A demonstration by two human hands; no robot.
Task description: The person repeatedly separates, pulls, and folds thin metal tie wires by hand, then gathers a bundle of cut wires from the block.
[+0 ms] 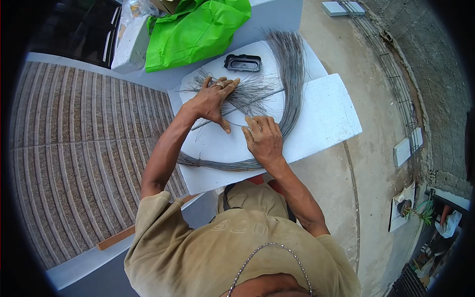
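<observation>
My left hand [212,102] rests with spread fingers over a loose pile of short cut wires [250,94] on a white foam board [321,114]. My right hand [265,140] is just to the right and nearer my body, its fingers curled together. A thin wire strand seems to run from its fingertips toward my left thumb, though its end is hidden. A long curved bundle of grey tie wire [292,74] bends around the right side and along the near edge, passing by my right hand. A thin dark rod lies slanting beneath the loose wires.
A black open case [242,63] sits at the back of the board. Beyond it are a bright green bag [198,34] and a foam block [131,49]. Ribbed tiling [89,148] lies left; a steel rebar cage [396,74] runs along the right wall.
</observation>
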